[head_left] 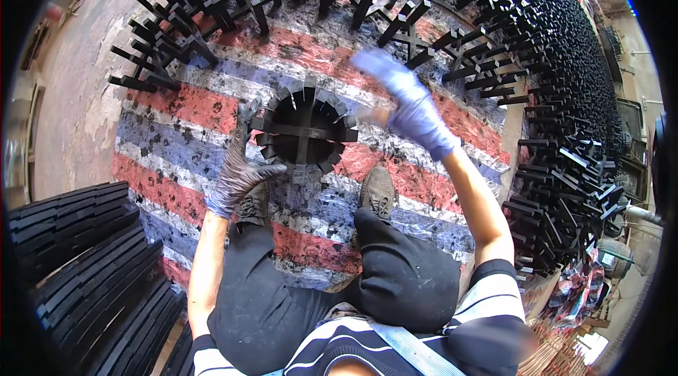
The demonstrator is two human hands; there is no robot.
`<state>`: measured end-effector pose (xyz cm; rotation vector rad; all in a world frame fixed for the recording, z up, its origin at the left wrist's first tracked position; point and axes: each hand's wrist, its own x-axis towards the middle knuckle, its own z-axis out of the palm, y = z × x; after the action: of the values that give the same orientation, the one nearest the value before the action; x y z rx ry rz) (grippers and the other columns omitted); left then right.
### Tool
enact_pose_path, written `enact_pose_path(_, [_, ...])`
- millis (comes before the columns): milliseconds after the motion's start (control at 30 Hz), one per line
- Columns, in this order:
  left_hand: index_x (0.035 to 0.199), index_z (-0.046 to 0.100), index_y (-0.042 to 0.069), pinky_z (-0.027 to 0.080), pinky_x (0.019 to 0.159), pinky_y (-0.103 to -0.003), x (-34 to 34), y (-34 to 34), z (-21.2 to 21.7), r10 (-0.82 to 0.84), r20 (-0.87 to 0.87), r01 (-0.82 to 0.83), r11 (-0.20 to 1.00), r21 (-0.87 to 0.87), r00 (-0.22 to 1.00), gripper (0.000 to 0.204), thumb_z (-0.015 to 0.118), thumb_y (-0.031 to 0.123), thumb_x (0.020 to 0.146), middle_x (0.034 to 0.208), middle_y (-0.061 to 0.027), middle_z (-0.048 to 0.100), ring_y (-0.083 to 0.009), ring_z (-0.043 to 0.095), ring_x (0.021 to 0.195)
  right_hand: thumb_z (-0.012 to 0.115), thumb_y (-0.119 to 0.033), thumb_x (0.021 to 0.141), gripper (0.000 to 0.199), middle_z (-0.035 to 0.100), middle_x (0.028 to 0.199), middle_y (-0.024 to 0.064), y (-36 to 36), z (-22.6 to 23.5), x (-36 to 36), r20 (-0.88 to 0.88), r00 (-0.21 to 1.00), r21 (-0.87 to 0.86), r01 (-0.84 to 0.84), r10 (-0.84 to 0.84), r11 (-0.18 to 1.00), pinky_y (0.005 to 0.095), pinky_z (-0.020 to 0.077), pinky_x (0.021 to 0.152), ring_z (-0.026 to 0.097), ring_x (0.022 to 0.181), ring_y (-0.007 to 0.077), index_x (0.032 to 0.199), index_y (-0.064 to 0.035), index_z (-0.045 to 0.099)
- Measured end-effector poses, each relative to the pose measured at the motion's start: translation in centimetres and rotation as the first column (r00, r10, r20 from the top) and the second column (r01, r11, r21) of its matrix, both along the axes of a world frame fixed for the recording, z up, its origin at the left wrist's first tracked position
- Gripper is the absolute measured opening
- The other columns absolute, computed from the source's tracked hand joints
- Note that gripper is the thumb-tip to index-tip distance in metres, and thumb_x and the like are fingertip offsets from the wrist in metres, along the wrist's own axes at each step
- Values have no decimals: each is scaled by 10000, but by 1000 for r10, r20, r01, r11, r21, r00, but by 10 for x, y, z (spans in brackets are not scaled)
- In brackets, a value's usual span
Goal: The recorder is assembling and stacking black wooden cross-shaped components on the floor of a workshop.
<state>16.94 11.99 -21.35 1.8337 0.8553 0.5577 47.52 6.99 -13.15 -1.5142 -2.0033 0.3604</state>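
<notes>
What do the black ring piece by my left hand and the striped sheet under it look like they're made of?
Black ring piece: probably painted or stained wood slats, judging by flat, matte, straight-cut strips; could be plastic. Striped sheet: looks like woven plastic tarp in red, blue and white bands, worn and speckled with black stains. Left hand touches the ring's edge.

The left hand (pixel 236 164), gloved, reaches forward on a bare forearm, fingers spread and slightly curled. The right hand (pixel 409 104), also gloved, is raised higher with elbow bent, its fingertips blurred.

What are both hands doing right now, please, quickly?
Left hand: open, fingers resting against the round black slatted piece.
Right hand: raised above it, blurred; cannot tell if it holds anything.
</notes>
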Motion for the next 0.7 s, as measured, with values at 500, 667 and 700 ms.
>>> enact_pose_path(500, [1304, 338, 114, 413, 929, -310, 11, -10, 5, 95, 126, -84, 992, -89, 987, 825, 763, 67, 599, 1314, -76, 394, -192, 437, 1155, 628, -207, 791, 227, 646, 802, 54, -40, -99, 138, -382, 394, -258, 824, -836, 505, 246, 483, 631, 595, 709, 91, 970, -69, 612])
enact_pose_path(667, [1270, 380, 92, 393, 939, -326, 11, -24, 10, 228, 91, -230, 973, 14, 969, 816, 798, 171, 574, 1248, -92, 463, -218, 467, 1121, 568, -59, 817, 262, 602, 997, 52, -84, -27, 102, -587, 526, -204, 639, -615, 741, 228, 528, 659, 583, 838, 109, 1076, -24, 556])
enact_pose_path(700, [1275, 376, 86, 386, 937, -325, 1, -21, -1, 209, -14, -200, 952, 233, 978, 829, 803, 195, 574, 1230, -92, 473, -213, 461, 1116, 552, -51, 828, 265, 584, 1030, 63, -85, -11, 90, -673, 486, -231, 578, -557, 783, 236, 531, 662, 572, 890, 130, 1089, -10, 540])
